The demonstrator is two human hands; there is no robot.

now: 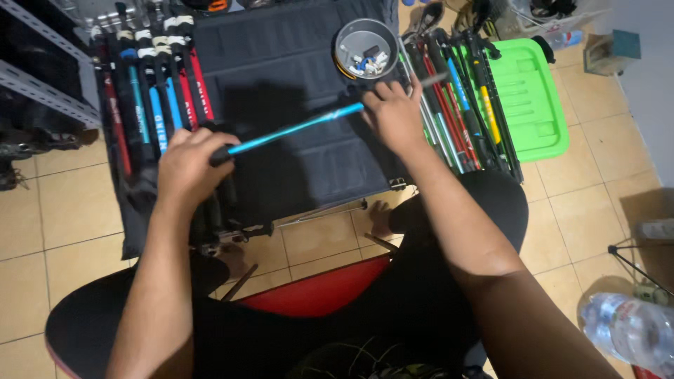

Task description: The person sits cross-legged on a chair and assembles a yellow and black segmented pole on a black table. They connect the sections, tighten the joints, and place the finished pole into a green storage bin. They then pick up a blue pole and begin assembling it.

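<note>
A round grey bowl (366,48) is holding small, indistinct parts as the left hand (188,167) is gripping a blue pole (295,129); the right hand (394,114), fingers curled, is hiding its far end.

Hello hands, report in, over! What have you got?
Left hand shut on blue pole, black grip end. Right hand at its far tip, fingers spread. Grey bowl of small parts just beyond.

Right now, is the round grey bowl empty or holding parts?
Holding parts: the grey bowl stands upright with small white and dark pieces on its bottom.
</note>
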